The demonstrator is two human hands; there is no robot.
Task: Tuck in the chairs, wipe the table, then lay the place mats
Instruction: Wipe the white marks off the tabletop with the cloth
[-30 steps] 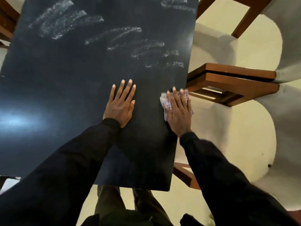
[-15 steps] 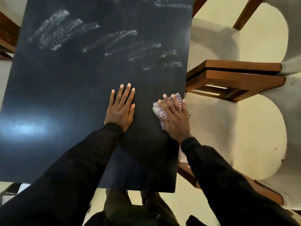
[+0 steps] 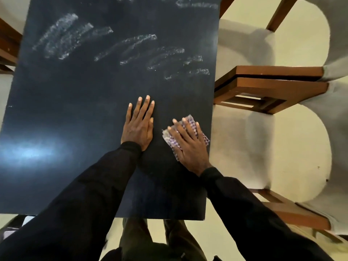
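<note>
Now the right hand (image 3: 190,146) presses a checked cloth (image 3: 168,137) onto the table (image 3: 75,110), fingers straight; left hand (image 3: 138,129) lies flat alongside.

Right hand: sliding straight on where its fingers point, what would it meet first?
Likely the whitish smears across the table; the right hand, flat on the cloth, seems to miss the left hand.

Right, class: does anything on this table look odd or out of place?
Yes: whitish streaky smears cross the far half of the dark table. They stand out against the otherwise plain surface, possibly wiping residue not yet cleared.
</note>
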